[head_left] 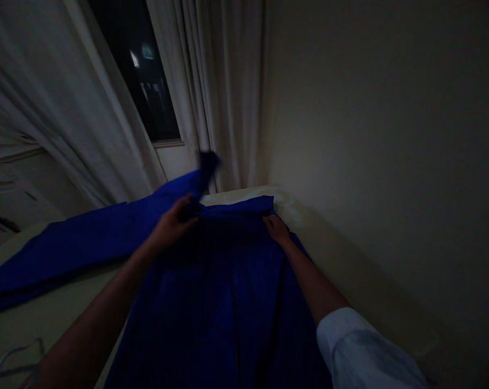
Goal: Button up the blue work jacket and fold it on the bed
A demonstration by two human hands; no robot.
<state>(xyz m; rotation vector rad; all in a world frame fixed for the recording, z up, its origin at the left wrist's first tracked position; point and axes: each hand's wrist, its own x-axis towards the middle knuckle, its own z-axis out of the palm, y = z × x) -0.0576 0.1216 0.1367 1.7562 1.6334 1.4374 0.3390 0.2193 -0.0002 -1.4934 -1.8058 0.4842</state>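
A dark blue garment [212, 302] is spread out in front of me on a pale yellowish cover. One long, sleeve-like part [78, 237] stretches away to the left. My left hand [173, 224] is closed on the garment's upper left edge, where a dark flap [207, 167] stands up, blurred. At the upper right corner, my right hand [277, 228] pinches the cloth. The dim light hides most details of the fabric, and the garment's lower end runs out of view.
Beyond the cover [285, 202] hang pale curtains [228, 97] beside a dark window [142, 70]. A plain wall [382, 135] rises on the right. Thin, grey, cord-like loops [15, 354] show at the lower left.
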